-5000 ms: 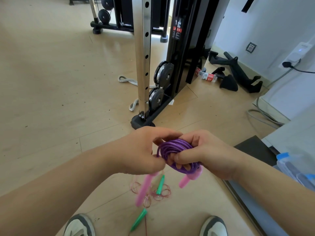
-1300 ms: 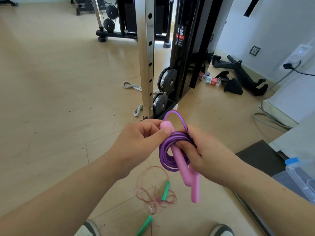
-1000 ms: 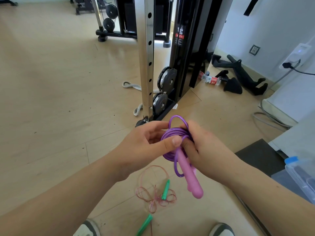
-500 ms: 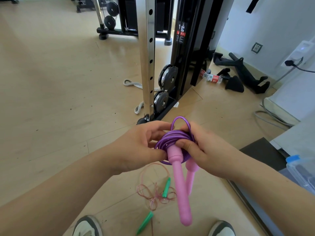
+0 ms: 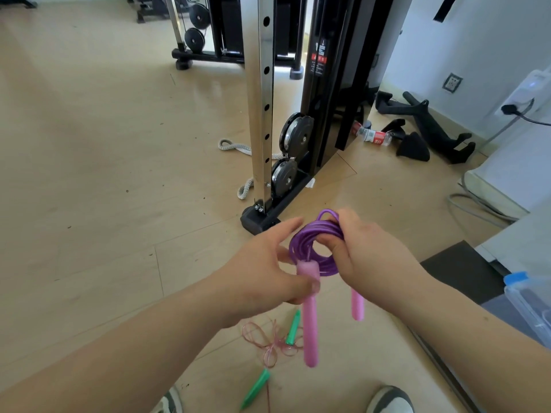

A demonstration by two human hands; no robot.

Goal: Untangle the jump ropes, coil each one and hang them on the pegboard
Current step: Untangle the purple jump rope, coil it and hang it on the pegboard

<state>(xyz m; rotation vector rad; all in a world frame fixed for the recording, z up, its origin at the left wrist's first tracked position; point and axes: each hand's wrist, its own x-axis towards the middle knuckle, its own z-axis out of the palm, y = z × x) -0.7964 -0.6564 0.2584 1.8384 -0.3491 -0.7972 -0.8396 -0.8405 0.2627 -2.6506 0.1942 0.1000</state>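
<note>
Both hands are close together, held above the wooden floor (image 5: 89,174). The right hand (image 5: 366,257) grips the coiled purple jump rope (image 5: 316,234), with fingers curled through its loop. The left hand (image 5: 268,272) pinches one pink handle (image 5: 310,317) just under the coil, and the other handle (image 5: 357,305) hangs free to its right. Below, near the feet, a thin red rope (image 5: 268,341) with green handles lies loosely tangled.

Coiled purple rope (image 5: 316,234) dangles pink handles (image 5: 310,323); green-handled rope (image 5: 268,344) lies looped below.
</note>
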